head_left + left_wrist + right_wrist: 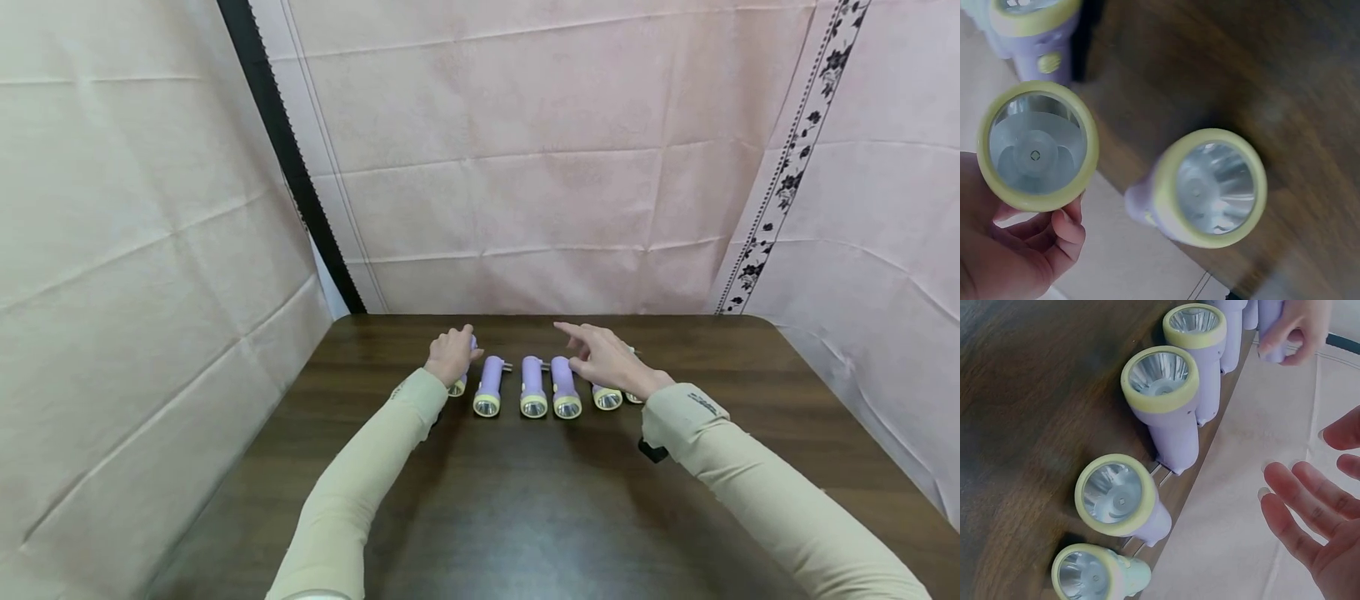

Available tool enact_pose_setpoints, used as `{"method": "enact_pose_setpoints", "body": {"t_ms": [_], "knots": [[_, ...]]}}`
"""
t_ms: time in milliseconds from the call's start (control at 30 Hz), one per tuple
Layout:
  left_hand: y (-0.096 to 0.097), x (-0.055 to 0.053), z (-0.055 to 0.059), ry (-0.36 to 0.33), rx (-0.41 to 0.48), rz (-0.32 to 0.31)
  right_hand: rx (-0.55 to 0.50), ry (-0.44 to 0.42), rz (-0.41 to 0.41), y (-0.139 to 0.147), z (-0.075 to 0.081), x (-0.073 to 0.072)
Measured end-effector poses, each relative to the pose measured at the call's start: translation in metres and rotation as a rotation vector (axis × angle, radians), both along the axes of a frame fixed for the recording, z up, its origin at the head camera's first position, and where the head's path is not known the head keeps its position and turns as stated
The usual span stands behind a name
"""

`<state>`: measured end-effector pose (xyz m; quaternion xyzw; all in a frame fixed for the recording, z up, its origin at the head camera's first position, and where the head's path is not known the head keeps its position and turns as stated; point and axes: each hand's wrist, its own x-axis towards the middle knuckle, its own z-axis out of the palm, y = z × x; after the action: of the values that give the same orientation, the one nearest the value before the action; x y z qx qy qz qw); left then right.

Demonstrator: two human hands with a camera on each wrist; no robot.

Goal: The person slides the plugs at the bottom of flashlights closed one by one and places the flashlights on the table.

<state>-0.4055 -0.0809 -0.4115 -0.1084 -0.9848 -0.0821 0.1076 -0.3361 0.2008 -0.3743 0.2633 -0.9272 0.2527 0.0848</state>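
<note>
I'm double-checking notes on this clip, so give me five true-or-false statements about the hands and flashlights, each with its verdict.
1. The left hand holds a lavender flashlight. True.

2. The right hand grips a flashlight as well. False: its fingers are spread and it holds nothing.

3. The other flashlights are heaped in a pile. False: they lie side by side in a row on the table.

4. In the right wrist view, the flashlight at the bottom of the picture has a pale green body. True.

5. The rims around the lenses are black. False: the rims are pale yellow.
</note>
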Motion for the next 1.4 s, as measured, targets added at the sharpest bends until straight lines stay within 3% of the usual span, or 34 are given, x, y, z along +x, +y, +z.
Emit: {"method": "enact_pose_setpoints", "body": {"t_ms": [367, 633, 1133, 1400], "knots": [[0.003, -0.013, -0.023, -0.032, -0.184, 0.065, 0.0, -0.022, -0.036, 0.008, -0.003, 0.0], [0.008, -0.012, -0.032, -0.068, -0.232, 0.087, 0.0, -0.008, -0.032, 0.011, -0.007, -0.001], [0.009, -0.015, -0.036, -0.06, -0.245, 0.102, -0.011, 0.013, -0.027, 0.017, -0.006, -0.001], [0.01, -0.014, -0.037, -0.101, -0.261, 0.112, -0.013, 0.012, -0.026, 0.018, -0.007, 0.0]]}}
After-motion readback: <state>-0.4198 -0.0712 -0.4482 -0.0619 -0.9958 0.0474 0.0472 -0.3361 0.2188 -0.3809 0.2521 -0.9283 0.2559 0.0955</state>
